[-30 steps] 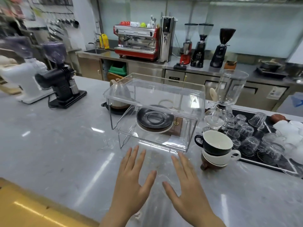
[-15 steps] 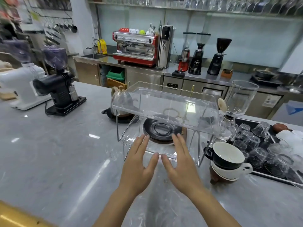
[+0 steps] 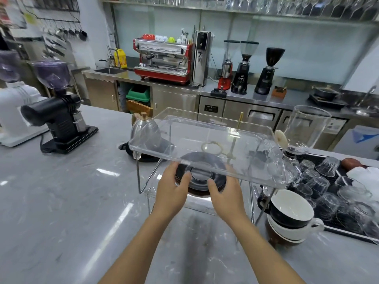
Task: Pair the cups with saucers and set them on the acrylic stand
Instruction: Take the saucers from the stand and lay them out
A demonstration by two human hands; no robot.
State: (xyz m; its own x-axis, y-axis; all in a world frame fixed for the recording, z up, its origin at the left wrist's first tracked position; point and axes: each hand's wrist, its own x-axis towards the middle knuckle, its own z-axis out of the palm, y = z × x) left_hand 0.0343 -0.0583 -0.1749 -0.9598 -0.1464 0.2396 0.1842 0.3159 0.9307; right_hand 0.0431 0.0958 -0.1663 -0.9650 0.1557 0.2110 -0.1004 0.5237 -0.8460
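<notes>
Item, frame centre: my left hand and right hand clasp opposite edges of the black saucer stack under the acrylic stand; stacked cups lower right.

**Everything placed around the acrylic stand**

The acrylic stand sits mid-counter. Under its upper shelf, on the lower level, lies a stack of saucers. The left hand and right hand reach in from the stand's near side, one at each side of the stack. Right of the stand and nearer the camera, stacked cups stand on the counter. Further right lies a tray of upturned glasses. Behind the stand's left corner sits a kettle. Far left of the stand stand two grinders. Well behind it, on the back counter, is an espresso machine.
</notes>
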